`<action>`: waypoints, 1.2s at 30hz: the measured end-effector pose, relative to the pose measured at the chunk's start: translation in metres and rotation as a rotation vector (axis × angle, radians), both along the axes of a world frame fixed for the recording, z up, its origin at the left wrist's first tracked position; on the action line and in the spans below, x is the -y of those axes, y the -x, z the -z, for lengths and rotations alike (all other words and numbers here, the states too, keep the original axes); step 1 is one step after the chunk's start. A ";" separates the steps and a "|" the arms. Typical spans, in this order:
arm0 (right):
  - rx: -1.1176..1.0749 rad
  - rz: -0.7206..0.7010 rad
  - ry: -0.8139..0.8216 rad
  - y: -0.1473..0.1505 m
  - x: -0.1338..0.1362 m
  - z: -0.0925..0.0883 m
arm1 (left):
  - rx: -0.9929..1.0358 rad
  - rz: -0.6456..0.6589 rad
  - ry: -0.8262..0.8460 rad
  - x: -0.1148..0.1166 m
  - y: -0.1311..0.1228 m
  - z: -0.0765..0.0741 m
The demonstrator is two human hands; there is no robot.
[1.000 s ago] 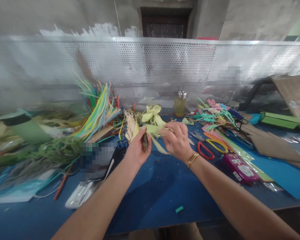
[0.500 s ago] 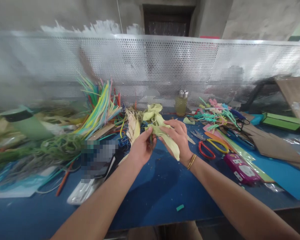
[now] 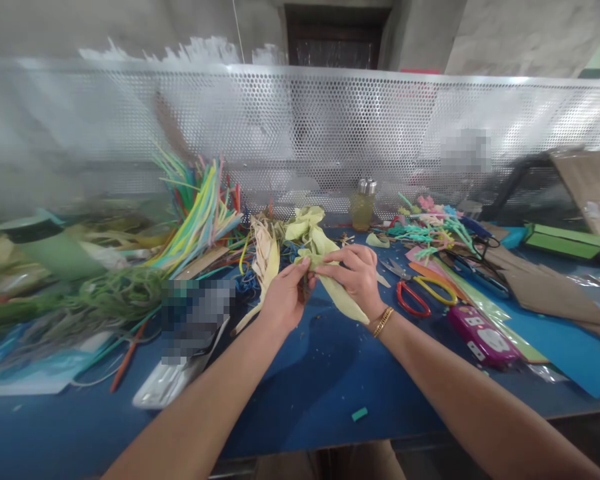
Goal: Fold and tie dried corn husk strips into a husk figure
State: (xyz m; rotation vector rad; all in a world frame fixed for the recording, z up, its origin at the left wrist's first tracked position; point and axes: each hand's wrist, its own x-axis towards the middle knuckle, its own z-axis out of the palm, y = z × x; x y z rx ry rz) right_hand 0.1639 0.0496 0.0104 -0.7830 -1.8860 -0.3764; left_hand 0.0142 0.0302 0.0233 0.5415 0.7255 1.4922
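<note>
Both hands meet over the middle of the blue table [image 3: 310, 380]. My left hand [image 3: 284, 299] is closed, its thumb and fingers pinching the base of a pale green leaf bundle [image 3: 314, 248]. My right hand [image 3: 356, 277] is closed too, fingers pressed on a long pale green leaf strip [image 3: 344, 301] that hangs down past the wrist with its gold bracelet. The bundle's crumpled top rises behind the fingers. A dried corn husk piece [image 3: 265, 252] stands just left of my left hand.
Coloured sticks [image 3: 200, 217] and green fibre [image 3: 115, 293] are piled at the left. Scissors with red and yellow handles [image 3: 420, 293], a pink device [image 3: 480, 337], paper sheets and a small bottle [image 3: 363, 205] lie to the right. A perforated metal screen [image 3: 330, 127] runs behind.
The right hand has drawn the leaf strip down and around the bundle, so it now hangs below the wrist. The left hand has kept its pinch, shifting slightly right.
</note>
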 end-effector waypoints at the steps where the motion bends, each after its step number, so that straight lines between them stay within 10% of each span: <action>1: 0.001 -0.006 0.008 0.000 0.000 -0.001 | -0.011 -0.001 -0.004 0.000 0.000 0.001; 13: 0.243 -0.125 0.215 0.002 0.000 -0.010 | -0.280 -0.133 -0.048 -0.010 0.007 0.011; 36: -0.161 -0.238 0.397 -0.007 -0.008 -0.008 | -0.639 -0.003 -0.375 -0.005 0.008 0.009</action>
